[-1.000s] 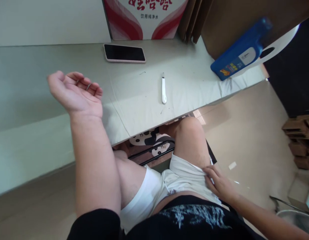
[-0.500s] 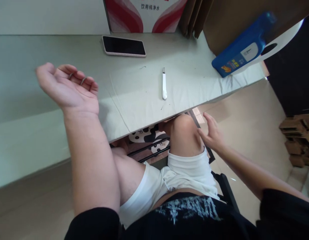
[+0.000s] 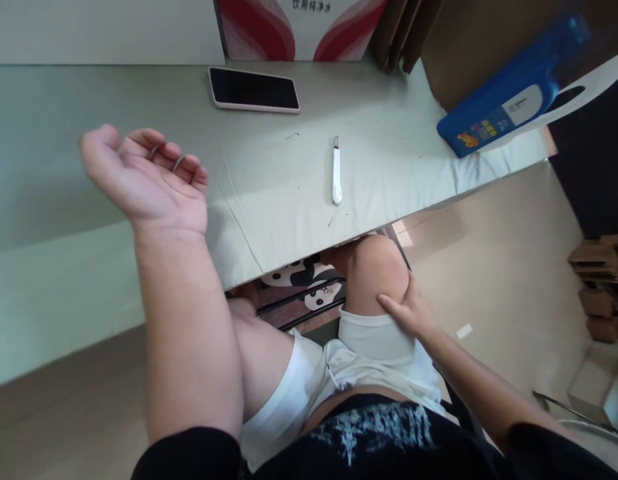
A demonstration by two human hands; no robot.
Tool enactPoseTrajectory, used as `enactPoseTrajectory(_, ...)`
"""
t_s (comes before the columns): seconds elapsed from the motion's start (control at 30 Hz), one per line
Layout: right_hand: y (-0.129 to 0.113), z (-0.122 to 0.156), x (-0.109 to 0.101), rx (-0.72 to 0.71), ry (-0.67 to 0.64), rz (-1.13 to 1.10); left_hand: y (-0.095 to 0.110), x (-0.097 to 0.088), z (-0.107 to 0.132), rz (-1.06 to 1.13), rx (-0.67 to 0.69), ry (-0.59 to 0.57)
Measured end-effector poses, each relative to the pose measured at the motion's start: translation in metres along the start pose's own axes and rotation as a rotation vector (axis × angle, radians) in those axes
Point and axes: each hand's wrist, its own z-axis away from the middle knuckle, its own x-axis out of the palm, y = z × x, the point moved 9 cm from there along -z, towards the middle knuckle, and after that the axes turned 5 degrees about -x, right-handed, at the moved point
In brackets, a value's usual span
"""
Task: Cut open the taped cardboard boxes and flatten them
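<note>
My left hand (image 3: 153, 173) is held palm up over the left part of the table, its fingers loosely bent and apart, with nothing in it. On my bare knee (image 3: 379, 270) rests my right hand (image 3: 411, 310), the thumb spread from the fingers; the fingers lie partly hidden along the knee's outer side. A white craft knife (image 3: 337, 175) with a short blade lies on the tabletop (image 3: 389, 157), its blade pointing away from me. Behind it and to the left is a phone (image 3: 253, 90) with a dark screen and a pale pink edge. Neither hand touches the knife or the phone.
A red and white box (image 3: 309, 33) stands at the back, beside brown cardboard sheets (image 3: 396, 33). To the right are a blue bottle (image 3: 503, 100) and a white roll (image 3: 599, 87). Cardboard pieces (image 3: 596, 287) are stacked on the far-right floor. Panda-printed things (image 3: 321, 293) lie under the table.
My right hand has come down from beside the knee onto it. The left hand keeps its pose, and the whole view has shifted slightly.
</note>
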Motion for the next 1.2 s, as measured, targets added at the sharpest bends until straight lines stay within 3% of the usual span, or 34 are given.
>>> enactPoseTrajectory(0.1,-0.009,-0.03,-0.003,0.081,-0.048,-0.001,-0.001,0.004,0.0,-0.003,0.0,-0.015)
enactPoseTrajectory(0.37,-0.022,-0.079,-0.022,0.041,-0.017,0.032,0.016,-0.014,0.002,0.042,0.048,0.063)
enactPoseTrajectory(0.5,-0.057,-0.111,-0.049,0.02,0.065,0.115,0.017,-0.016,0.008,0.033,0.022,0.027)
enactPoseTrajectory(0.6,-0.111,-0.11,-0.078,-0.231,0.265,0.071,0.023,-0.024,0.011,0.049,0.045,0.061)
enactPoseTrajectory(0.67,-0.153,-0.099,-0.085,-0.506,0.294,-0.162,0.03,-0.027,0.012,0.068,0.063,0.058)
enactPoseTrajectory(0.7,-0.173,-0.094,-0.083,-0.632,0.238,-0.335,0.033,-0.029,0.012,0.087,0.073,0.056)
enactPoseTrajectory(0.77,-0.211,-0.088,-0.069,-0.786,-0.028,-0.702,0.038,-0.031,0.012,0.143,0.075,0.049)
enactPoseTrajectory(0.83,-0.248,-0.083,-0.047,-0.789,-0.381,-0.98,0.04,-0.031,0.012,0.196,0.071,0.043)
enactPoseTrajectory(0.9,-0.281,-0.078,-0.032,-0.718,-0.615,-1.129,0.042,-0.029,0.013,0.201,0.092,0.015)
enactPoseTrajectory(1.03,-0.328,-0.077,-0.026,-0.671,-0.723,-1.251,0.05,-0.023,0.012,0.161,0.224,-0.065)
enactPoseTrajectory(1.13,-0.356,-0.078,-0.019,-0.754,-0.76,-1.227,0.051,-0.024,0.01,0.184,0.256,-0.085)
enactPoseTrajectory(1.2,-0.373,-0.084,-0.011,-0.827,-0.696,-1.127,0.049,-0.026,0.008,0.153,0.258,-0.079)
